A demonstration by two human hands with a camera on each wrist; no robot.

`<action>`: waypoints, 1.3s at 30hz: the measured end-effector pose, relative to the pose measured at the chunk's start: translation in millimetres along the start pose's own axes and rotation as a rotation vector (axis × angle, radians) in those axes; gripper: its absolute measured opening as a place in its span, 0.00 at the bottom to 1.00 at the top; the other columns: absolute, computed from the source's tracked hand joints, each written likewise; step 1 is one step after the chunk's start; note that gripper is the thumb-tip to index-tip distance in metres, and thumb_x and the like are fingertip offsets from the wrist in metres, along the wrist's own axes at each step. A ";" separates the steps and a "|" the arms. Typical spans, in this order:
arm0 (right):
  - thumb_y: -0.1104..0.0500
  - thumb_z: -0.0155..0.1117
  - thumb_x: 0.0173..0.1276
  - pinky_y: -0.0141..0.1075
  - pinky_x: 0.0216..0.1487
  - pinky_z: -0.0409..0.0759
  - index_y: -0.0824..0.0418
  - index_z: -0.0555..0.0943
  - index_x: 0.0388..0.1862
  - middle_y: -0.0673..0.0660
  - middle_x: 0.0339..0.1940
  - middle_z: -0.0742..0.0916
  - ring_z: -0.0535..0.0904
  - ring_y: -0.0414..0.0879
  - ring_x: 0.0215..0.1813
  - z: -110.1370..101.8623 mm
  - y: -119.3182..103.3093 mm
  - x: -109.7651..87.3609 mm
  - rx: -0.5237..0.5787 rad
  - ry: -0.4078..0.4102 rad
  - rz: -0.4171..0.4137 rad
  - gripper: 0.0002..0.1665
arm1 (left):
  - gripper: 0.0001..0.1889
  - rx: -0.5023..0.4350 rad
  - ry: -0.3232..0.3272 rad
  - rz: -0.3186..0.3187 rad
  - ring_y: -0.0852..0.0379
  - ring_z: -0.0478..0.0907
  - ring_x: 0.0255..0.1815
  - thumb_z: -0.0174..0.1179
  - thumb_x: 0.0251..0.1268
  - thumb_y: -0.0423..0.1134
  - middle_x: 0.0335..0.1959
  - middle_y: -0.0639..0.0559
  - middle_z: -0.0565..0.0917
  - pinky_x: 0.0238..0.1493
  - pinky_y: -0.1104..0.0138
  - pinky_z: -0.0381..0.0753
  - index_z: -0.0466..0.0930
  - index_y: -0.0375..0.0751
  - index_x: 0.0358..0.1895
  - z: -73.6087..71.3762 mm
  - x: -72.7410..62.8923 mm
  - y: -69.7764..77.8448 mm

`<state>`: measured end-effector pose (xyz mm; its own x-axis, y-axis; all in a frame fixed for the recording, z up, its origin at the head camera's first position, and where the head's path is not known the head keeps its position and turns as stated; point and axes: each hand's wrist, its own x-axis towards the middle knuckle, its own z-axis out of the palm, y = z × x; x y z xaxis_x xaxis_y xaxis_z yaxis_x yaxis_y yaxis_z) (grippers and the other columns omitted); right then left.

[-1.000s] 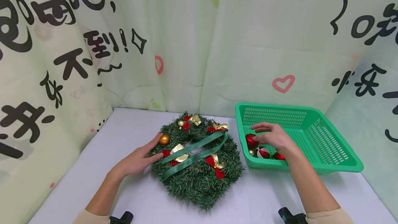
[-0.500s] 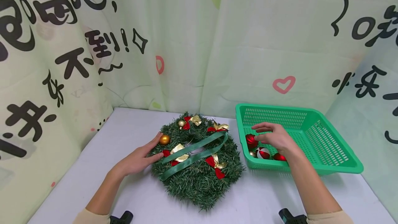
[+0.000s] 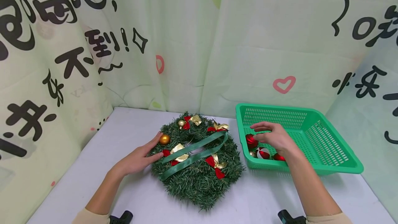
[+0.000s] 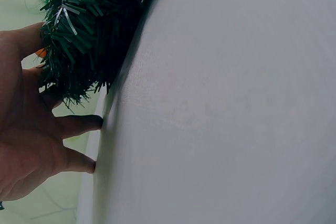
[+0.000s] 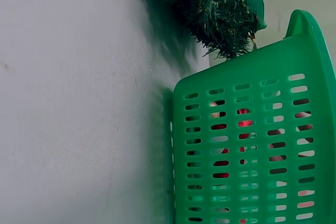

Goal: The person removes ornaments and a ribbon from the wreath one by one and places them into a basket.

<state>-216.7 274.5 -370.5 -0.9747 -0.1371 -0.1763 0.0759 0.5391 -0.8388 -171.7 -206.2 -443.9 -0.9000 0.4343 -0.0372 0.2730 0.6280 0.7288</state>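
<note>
A round green Christmas wreath lies on the white table, trimmed with red and gold bows and a loose strip of green ribbon. At its left edge my left hand rests with spread fingers, beside an orange-gold ball ornament. In the left wrist view two fingertips come down to the tabletop while others go behind the greenery. My right hand reaches into a green plastic basket, its relaxed fingers right at a red ball ornament. The basket's slotted wall mostly hides that hand in the right wrist view.
A red-and-white ball, another red ornament and a small gold one sit in the basket's near left corner. A pale printed curtain hangs behind the table and at its sides.
Both hands stay almost where they were, the left on the wreath and the right over the ornaments. Only a slight shift of the head view shows.
</note>
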 end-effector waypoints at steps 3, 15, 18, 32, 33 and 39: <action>0.57 0.67 0.75 0.57 0.67 0.79 0.62 0.76 0.73 0.68 0.74 0.76 0.78 0.61 0.67 0.7 -0.7 -0.9 0.000 -0.001 -0.013 0.30 | 0.42 0.000 -0.001 0.000 0.36 0.45 0.86 0.51 0.83 0.57 0.88 0.46 0.43 0.81 0.36 0.52 0.40 0.48 0.87 0.1 -0.3 -0.1; 0.56 0.67 0.75 0.59 0.66 0.76 0.58 0.77 0.71 0.64 0.73 0.77 0.73 0.62 0.70 5.3 -13.0 -5.3 0.008 0.019 -0.051 0.27 | 0.42 0.012 0.002 0.002 0.36 0.46 0.86 0.51 0.83 0.57 0.88 0.45 0.43 0.81 0.37 0.53 0.40 0.48 0.87 -0.1 0.3 -0.2; 0.55 0.68 0.74 0.58 0.66 0.76 0.58 0.79 0.70 0.64 0.72 0.78 0.74 0.60 0.69 7.7 -17.5 -6.7 0.010 0.033 -0.066 0.26 | 0.42 0.014 0.003 0.002 0.36 0.46 0.86 0.51 0.83 0.57 0.88 0.45 0.43 0.81 0.37 0.53 0.40 0.48 0.87 -0.1 0.3 -0.1; 0.58 0.67 0.76 0.50 0.61 0.81 0.59 0.79 0.70 0.63 0.69 0.81 0.78 0.58 0.67 18.3 -34.9 -9.9 0.019 0.041 -0.089 0.25 | 0.42 0.017 0.001 -0.005 0.36 0.46 0.86 0.51 0.82 0.57 0.88 0.45 0.43 0.81 0.37 0.52 0.40 0.48 0.87 -0.5 0.0 -0.1; 0.58 0.67 0.75 0.50 0.61 0.81 0.58 0.79 0.70 0.63 0.69 0.81 0.78 0.58 0.66 18.7 -35.7 -9.8 0.018 0.041 -0.094 0.25 | 0.42 0.017 0.001 -0.004 0.36 0.46 0.86 0.51 0.82 0.57 0.88 0.45 0.43 0.81 0.37 0.52 0.40 0.48 0.87 -0.5 0.1 -0.1; 0.58 0.68 0.75 0.50 0.63 0.80 0.58 0.79 0.69 0.62 0.68 0.82 0.80 0.57 0.66 21.7 -41.5 -9.3 0.015 0.032 -0.125 0.25 | 0.42 0.022 0.003 -0.003 0.36 0.47 0.86 0.51 0.82 0.58 0.88 0.45 0.43 0.81 0.38 0.53 0.40 0.48 0.87 -0.5 0.3 -0.7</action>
<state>-206.3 235.4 -345.3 -0.9829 -0.1759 -0.0539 -0.0436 0.5072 -0.8607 -172.4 -206.8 -444.1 -0.9017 0.4308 -0.0372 0.2778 0.6431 0.7136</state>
